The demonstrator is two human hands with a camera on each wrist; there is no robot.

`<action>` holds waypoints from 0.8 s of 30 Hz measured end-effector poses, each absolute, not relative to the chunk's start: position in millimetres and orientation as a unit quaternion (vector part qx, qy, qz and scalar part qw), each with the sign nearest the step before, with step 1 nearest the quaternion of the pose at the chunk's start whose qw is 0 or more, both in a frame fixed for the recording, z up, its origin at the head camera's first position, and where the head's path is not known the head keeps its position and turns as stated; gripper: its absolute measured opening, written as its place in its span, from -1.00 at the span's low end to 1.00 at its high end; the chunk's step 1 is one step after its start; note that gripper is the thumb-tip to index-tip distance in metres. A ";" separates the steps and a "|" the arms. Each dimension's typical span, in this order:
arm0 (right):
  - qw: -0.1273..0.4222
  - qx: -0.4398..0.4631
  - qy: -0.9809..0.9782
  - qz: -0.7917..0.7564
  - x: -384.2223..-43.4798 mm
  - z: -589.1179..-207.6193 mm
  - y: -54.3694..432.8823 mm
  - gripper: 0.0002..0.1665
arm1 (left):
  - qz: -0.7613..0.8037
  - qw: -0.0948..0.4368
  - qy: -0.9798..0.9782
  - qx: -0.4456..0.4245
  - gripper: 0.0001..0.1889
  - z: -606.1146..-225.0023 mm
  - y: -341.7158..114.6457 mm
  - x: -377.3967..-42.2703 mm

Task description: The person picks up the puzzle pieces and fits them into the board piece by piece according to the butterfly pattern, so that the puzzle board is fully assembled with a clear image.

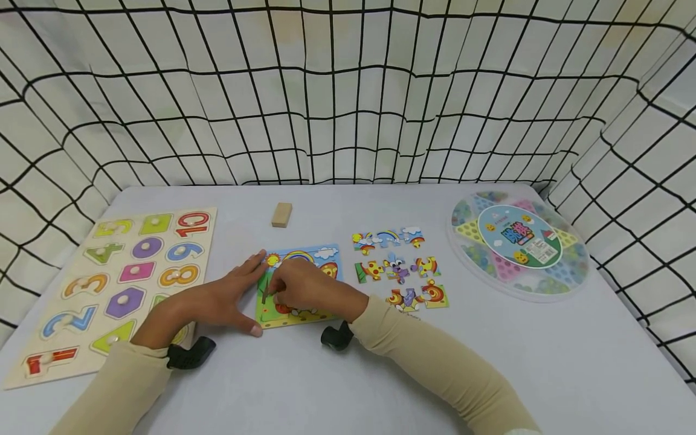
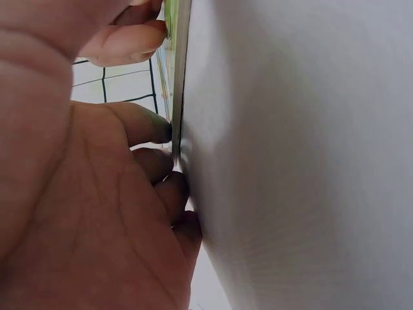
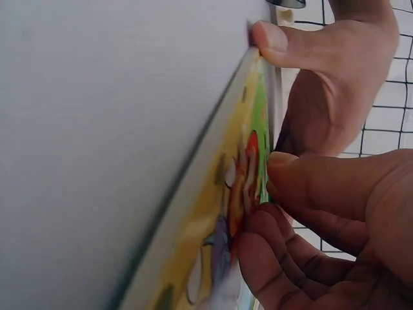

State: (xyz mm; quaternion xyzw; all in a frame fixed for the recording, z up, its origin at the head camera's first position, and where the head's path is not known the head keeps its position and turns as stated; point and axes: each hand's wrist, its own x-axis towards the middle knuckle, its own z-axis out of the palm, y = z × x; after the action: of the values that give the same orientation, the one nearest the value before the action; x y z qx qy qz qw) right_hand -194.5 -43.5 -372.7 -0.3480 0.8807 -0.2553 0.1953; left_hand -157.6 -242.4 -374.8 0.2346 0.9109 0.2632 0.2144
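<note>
Two beige sleeves reach in nearest you, from seven and five o'clock, taking the picture board as the dial's centre; it lies flat on the white table. Your left hand lies spread at the board's nine o'clock, thumb at the near corner, fingertips along the edge, holding nothing. Your right hand bends over the board, thumb and forefinger curled toward its left part; the fingertips are half hidden, so whether they pinch a jigsaw piece you can't tell from here. The step in hand seems to be working at that left part while the other hand steadies the board. If so, the next move calls for a careful turn, then gentle pressing, with the board kept from sliding. Close by at three o'clock, loose jigsaw pieces lie in three rows, off the board. At nine, partly behind your left forearm, sits a number board; farther off are a wooden block near twelve and a round game case toward two, with black netting beyond.
</note>
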 end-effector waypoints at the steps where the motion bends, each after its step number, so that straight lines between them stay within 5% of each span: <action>1: 0.199 -0.347 0.880 -0.257 -195.0 -372.1 -42.7 -0.85 | 0.262 0.215 0.911 0.234 0.27 -374.7 -242.2 -157.5; 24: 0.189 -0.390 0.837 -0.334 -218.5 -354.6 43.7 -0.74 | 0.227 0.207 0.924 0.225 0.31 -377.0 -239.7 -158.8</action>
State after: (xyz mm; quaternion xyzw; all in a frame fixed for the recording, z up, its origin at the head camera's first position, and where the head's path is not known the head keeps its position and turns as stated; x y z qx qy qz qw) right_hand -218.5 43.7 -354.6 -0.3897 0.8372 -0.3342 0.1885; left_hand -158.8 -239.7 -377.0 0.2253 0.9244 0.2275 0.2075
